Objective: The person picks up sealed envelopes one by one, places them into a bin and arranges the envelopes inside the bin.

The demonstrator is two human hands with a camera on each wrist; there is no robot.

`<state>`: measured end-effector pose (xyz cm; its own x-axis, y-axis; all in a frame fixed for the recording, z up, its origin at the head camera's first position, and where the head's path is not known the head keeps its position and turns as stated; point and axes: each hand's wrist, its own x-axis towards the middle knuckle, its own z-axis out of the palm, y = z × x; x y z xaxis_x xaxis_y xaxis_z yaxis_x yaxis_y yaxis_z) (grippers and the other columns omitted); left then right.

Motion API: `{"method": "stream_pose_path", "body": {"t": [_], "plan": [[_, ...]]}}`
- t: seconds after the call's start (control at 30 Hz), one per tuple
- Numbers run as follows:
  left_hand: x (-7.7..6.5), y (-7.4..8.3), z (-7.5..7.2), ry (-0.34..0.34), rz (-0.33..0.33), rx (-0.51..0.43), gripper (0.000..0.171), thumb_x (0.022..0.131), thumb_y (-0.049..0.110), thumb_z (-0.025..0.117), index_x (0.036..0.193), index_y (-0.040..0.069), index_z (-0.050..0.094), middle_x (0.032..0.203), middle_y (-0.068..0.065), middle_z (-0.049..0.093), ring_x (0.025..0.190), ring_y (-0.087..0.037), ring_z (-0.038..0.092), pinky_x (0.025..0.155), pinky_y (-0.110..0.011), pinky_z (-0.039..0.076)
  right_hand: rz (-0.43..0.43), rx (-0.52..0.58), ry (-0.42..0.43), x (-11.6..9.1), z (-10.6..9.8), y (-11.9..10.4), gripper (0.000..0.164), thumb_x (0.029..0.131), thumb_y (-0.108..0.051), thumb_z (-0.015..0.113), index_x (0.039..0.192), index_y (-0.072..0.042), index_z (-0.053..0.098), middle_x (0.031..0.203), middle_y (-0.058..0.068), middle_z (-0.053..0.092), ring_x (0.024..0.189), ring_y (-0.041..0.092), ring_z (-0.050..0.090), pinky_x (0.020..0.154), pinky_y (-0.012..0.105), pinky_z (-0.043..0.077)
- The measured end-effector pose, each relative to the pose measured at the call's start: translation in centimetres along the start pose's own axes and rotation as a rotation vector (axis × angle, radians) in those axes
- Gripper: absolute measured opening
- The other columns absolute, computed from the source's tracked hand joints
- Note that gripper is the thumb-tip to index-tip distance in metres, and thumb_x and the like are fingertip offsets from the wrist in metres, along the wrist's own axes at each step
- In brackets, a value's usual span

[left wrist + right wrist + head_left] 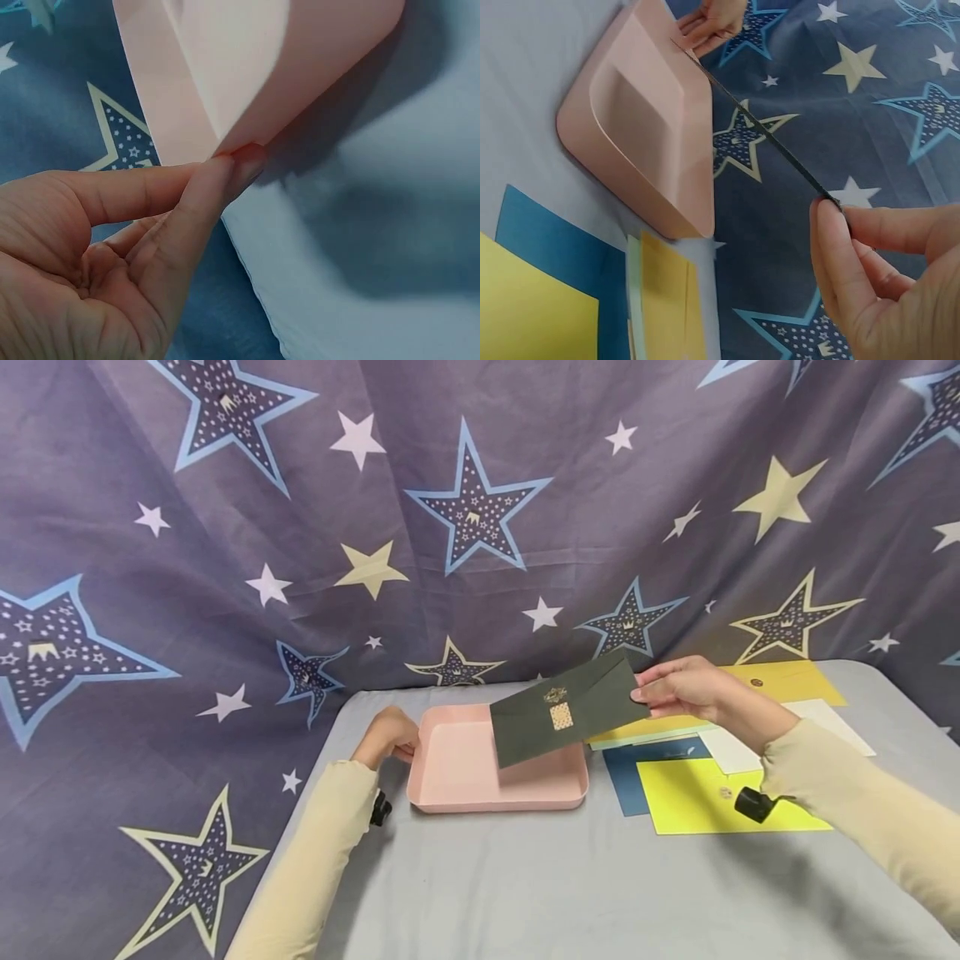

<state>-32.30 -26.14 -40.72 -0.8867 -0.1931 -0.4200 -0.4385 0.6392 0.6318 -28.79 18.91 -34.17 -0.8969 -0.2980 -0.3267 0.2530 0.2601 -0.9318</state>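
My right hand (686, 689) pinches a dark green envelope (592, 697) by its right end, between thumb and fingers. The envelope is tilted and hangs over the right part of a pink tray (457, 768), with a gold emblem and a small patterned square on its face. In the right wrist view the envelope (769, 139) appears nearly edge-on. My left hand (390, 735) pinches the tray's left rim between thumb and fingers, as the left wrist view shows close up at the tray wall (240, 82). Inside the tray only the envelope's shadow shows.
Right of the tray lie several envelopes: a bright yellow one (675, 793), a blue one (626, 781), a white one (731, 752) and a mustard one (817, 681), partly overlapping. A grey cloth covers the table (525, 877). A star-patterned curtain (315, 527) hangs behind it.
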Motion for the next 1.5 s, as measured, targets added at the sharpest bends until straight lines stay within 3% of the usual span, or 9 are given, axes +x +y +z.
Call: {"method": "stream_pose_path", "body": {"t": [0.23, 0.57, 0.73, 0.97, 1.33, 1.5], "plan": [[0.2, 0.3, 0.7, -0.021, -0.010, 0.001, 0.017, 0.076, -0.019, 0.062, 0.091, -0.013, 0.064, 0.058, -0.010, 0.062, 0.047, -0.017, 0.063, 0.055, -0.032, 0.065, 0.026, -0.010, 0.002, 0.8, 1.6, 0.1, 0.041, 0.094, -0.003, 0.068, 0.128, 0.011, 0.051, 0.083, -0.006, 0.071, 0.074, 0.005, 0.069, 0.071, 0.023, 0.065], [0.4, 0.0, 1.3, 0.010, -0.032, 0.063, 0.012, 0.076, -0.017, 0.063, 0.086, -0.011, 0.064, 0.057, -0.010, 0.060, 0.044, -0.016, 0.062, 0.055, -0.031, 0.065, 0.063, -0.027, 0.035, 1.7, 3.4, 0.2, 0.035, 0.091, 0.000, 0.070, 0.119, 0.012, 0.054, 0.076, 0.001, 0.068, 0.060, 0.007, 0.065, 0.064, 0.023, 0.065], [0.4, -0.1, 1.1, 0.002, -0.045, 0.056, 0.011, 0.079, -0.014, 0.065, 0.089, -0.011, 0.063, 0.059, -0.009, 0.060, 0.045, -0.014, 0.062, 0.059, -0.030, 0.066, 0.045, -0.144, 0.092, 2.0, 3.9, 0.6, 0.030, 0.087, 0.001, 0.073, 0.110, 0.011, 0.058, 0.080, 0.005, 0.061, 0.062, 0.008, 0.062, 0.063, 0.023, 0.064], [0.6, -0.1, 0.5, -0.070, -0.067, -0.002, 0.013, 0.084, -0.011, 0.071, 0.096, -0.012, 0.066, 0.062, -0.008, 0.062, 0.050, -0.012, 0.063, 0.060, -0.025, 0.065, 0.035, -0.267, 0.132, 2.3, 4.2, 0.6, 0.024, 0.086, 0.000, 0.074, 0.103, 0.010, 0.060, 0.080, 0.009, 0.058, 0.063, 0.012, 0.061, 0.064, 0.028, 0.066], [0.6, 0.1, 0.1, -0.095, -0.088, -0.006, 0.022, 0.086, -0.010, 0.072, 0.107, -0.012, 0.067, 0.064, -0.007, 0.063, 0.051, -0.010, 0.064, 0.061, -0.023, 0.064, 0.054, -0.205, 0.109, 2.8, 4.6, 0.8, 0.025, 0.089, 0.002, 0.074, 0.108, 0.012, 0.062, 0.078, 0.006, 0.063, 0.061, 0.011, 0.062, 0.063, 0.026, 0.065], [0.7, 0.2, 0.1, -0.100, -0.090, 0.000, 0.014, 0.086, -0.010, 0.072, 0.099, -0.011, 0.067, 0.063, -0.007, 0.062, 0.050, -0.010, 0.063, 0.060, -0.023, 0.064, 0.076, -0.156, 0.101, 3.5, 5.2, 1.1, 0.023, 0.089, 0.003, 0.073, 0.107, 0.009, 0.060, 0.074, 0.004, 0.061, 0.059, 0.010, 0.060, 0.060, 0.024, 0.064]]}}
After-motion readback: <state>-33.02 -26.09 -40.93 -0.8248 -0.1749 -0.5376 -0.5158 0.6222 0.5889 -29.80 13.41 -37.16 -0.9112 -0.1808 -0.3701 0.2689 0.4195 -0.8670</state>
